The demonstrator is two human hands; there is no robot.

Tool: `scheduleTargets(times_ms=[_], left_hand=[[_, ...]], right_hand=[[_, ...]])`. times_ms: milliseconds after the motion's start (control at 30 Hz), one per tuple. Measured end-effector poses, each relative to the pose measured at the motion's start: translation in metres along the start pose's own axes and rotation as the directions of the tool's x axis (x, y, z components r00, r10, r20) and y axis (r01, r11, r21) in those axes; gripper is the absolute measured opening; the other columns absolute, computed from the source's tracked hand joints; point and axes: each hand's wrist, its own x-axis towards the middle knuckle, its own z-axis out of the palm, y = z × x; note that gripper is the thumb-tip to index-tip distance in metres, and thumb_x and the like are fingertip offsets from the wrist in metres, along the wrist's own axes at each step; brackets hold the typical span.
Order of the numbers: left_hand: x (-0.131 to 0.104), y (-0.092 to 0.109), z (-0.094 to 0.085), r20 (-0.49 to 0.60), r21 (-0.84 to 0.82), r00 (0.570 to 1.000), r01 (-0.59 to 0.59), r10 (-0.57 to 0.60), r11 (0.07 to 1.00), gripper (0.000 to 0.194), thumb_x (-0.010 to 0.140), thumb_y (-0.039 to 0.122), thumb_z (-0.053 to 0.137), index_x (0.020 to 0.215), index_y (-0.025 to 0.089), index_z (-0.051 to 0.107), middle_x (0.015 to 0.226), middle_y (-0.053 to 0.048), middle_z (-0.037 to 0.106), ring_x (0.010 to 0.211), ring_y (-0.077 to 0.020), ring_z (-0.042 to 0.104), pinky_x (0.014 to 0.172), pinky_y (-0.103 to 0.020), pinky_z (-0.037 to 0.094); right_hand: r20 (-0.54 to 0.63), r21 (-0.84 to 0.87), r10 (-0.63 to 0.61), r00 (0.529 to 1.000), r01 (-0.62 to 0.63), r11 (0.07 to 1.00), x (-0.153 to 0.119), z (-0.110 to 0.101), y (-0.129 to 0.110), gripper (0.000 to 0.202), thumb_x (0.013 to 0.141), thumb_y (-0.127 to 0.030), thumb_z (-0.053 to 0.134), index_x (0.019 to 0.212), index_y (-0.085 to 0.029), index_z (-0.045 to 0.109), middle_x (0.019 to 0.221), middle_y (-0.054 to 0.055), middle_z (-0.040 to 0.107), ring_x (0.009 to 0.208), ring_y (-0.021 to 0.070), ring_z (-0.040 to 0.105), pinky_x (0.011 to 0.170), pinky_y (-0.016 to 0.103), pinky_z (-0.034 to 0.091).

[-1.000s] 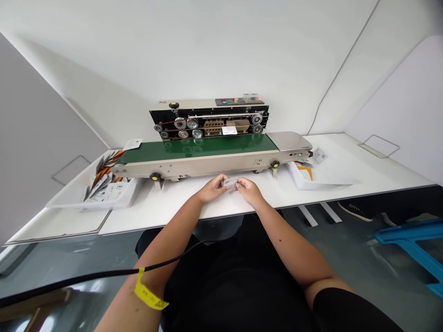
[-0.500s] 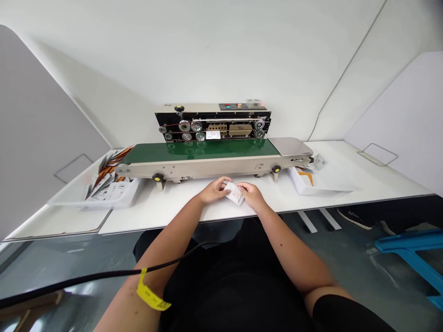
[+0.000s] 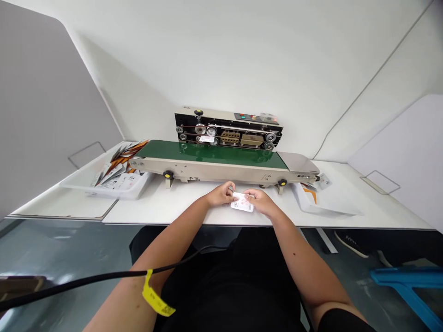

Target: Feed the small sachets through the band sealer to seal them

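A small white packet (image 3: pixel 242 203) with red and black print is held between my two hands, just above the front of the white table (image 3: pixel 187 210). My left hand (image 3: pixel 220 194) pinches its left upper corner, and my right hand (image 3: pixel 262 201) grips its right upper side. Behind them stands a sealing machine (image 3: pixel 228 131) with rollers and a green conveyor belt (image 3: pixel 214 154). A second white packet (image 3: pixel 206 139) sits among the rollers at the machine's left part.
At the left, a clear bin (image 3: pixel 133 189) holds many white and orange packets. Another bin (image 3: pixel 325 207) at the right has an orange piece in it, with a packet (image 3: pixel 323 182) beside it. A black cable (image 3: pixel 104 276) crosses my left arm.
The packet in the machine has moved left along the rollers. The packet in my hands has turned more level. The whole view has tilted and shifted.
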Motion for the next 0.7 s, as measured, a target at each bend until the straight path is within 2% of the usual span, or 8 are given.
scheduleTargets(times_ms=[67,133,233,267,333,500,633,700], left_hand=[[-0.001,0.003,0.0,-0.004,0.006,1.0,-0.011,0.011,1.0,0.059,0.078,0.048,0.079,0.115,0.021,0.041,0.074,0.001,0.066,0.051,-0.0089,0.053,0.052,-0.02,0.036],[-0.002,0.005,0.0,-0.006,0.02,1.0,-0.013,0.014,1.0,0.06,0.081,0.05,0.076,0.12,0.022,0.041,0.086,-0.004,0.071,0.053,-0.0088,0.054,0.054,-0.021,0.04],[-0.003,0.005,-0.001,0.01,0.052,1.0,-0.004,0.004,0.999,0.059,0.084,0.051,0.073,0.124,0.022,0.041,0.092,-0.007,0.071,0.056,-0.0087,0.054,0.057,-0.023,0.043],[-0.003,0.004,-0.001,0.012,0.058,1.0,-0.003,0.003,0.998,0.059,0.084,0.051,0.072,0.125,0.022,0.041,0.091,-0.006,0.071,0.057,-0.0088,0.054,0.058,-0.023,0.043],[-0.003,0.003,-0.001,0.012,0.065,1.0,-0.004,0.003,0.998,0.059,0.085,0.051,0.071,0.126,0.022,0.04,0.091,-0.006,0.07,0.058,-0.0092,0.054,0.058,-0.024,0.043],[-0.002,0.001,-0.002,0.011,0.073,1.0,-0.01,0.009,0.997,0.058,0.085,0.052,0.071,0.124,0.022,0.04,0.09,-0.005,0.069,0.063,-0.0106,0.054,0.059,-0.023,0.044],[-0.002,0.002,-0.002,0.012,0.067,1.0,-0.001,0.001,0.998,0.058,0.085,0.052,0.07,0.125,0.021,0.04,0.09,-0.005,0.068,0.062,-0.01,0.053,0.058,-0.023,0.043],[-0.002,0.003,-0.002,0.012,0.065,1.0,-0.002,0.002,0.998,0.058,0.085,0.051,0.07,0.125,0.021,0.04,0.09,-0.005,0.068,0.063,-0.0099,0.053,0.059,-0.023,0.043]], right_hand=[[-0.011,0.046,0.034,0.999,-0.034,0.998,0.005,-0.026,-0.016,0.034,0.076,-0.045,0.073,0.098,-0.019,0.074,0.087,0.005,0.074,0.072,0.0188,0.066,0.062,0.027,0.05],[-0.203,0.174,0.021,0.979,0.015,0.985,0.016,-0.062,-0.032,0.036,0.072,-0.042,0.076,0.099,-0.019,0.072,0.082,0.004,0.072,0.064,0.0158,0.064,0.054,0.024,0.048],[-0.633,0.298,-0.013,0.774,0.258,0.919,0.043,-0.122,-0.053,0.031,0.076,-0.036,0.069,0.101,-0.02,0.067,0.072,0.0,0.066,0.05,0.0079,0.053,0.043,0.016,0.039],[-0.707,0.305,0.008,0.708,0.294,0.906,0.052,-0.139,-0.058,0.026,0.077,-0.031,0.066,0.1,-0.02,0.065,0.067,-0.002,0.063,0.047,0.0064,0.05,0.042,0.015,0.037],[-0.764,0.311,0.077,0.641,0.261,0.914,0.071,-0.165,-0.064,0.014,0.077,-0.021,0.061,0.091,-0.018,0.062,0.059,-0.004,0.056,0.043,0.0051,0.045,0.039,0.013,0.036],[-0.666,0.367,0.255,0.701,0.01,0.93,0.109,-0.175,-0.07,0.014,0.076,-0.006,0.061,0.075,-0.017,0.052,0.052,-0.004,0.049,0.039,0.0054,0.042,0.036,0.013,0.033],[-0.599,0.371,0.247,0.762,-0.009,0.929,0.124,-0.161,-0.074,0.008,0.08,-0.01,0.064,0.084,-0.015,0.06,0.064,0.002,0.059,0.05,0.0089,0.054,0.045,0.018,0.048],[-0.668,0.268,0.157,0.727,0.038,0.963,0.116,-0.149,-0.072,0.016,0.083,-0.019,0.065,0.098,-0.015,0.063,0.08,0.005,0.064,0.059,0.0106,0.059,0.053,0.022,0.054]])
